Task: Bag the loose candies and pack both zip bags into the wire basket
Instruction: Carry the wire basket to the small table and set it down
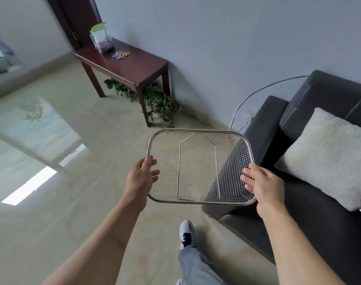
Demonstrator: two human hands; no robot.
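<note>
I hold an empty wire basket (196, 132) in the air in front of me, above the floor. My left hand (141, 177) grips its left rim and my right hand (262, 184) grips its right rim, fingers through the mesh side. Far ahead, on a dark wooden side table (132, 70) against the wall, lies a small pile of loose colourful candies (120, 55). Behind the pile stands an upright zip bag (102, 41) with a green top and dark candies inside.
A dark sofa (299, 140) with a pale cushion (327, 159) stands at my right, touching distance from the basket. Potted plants (155, 99) sit under the side table. Glossy tiled floor (72, 182) stretches between me and the table. My shoe (186, 233) is below.
</note>
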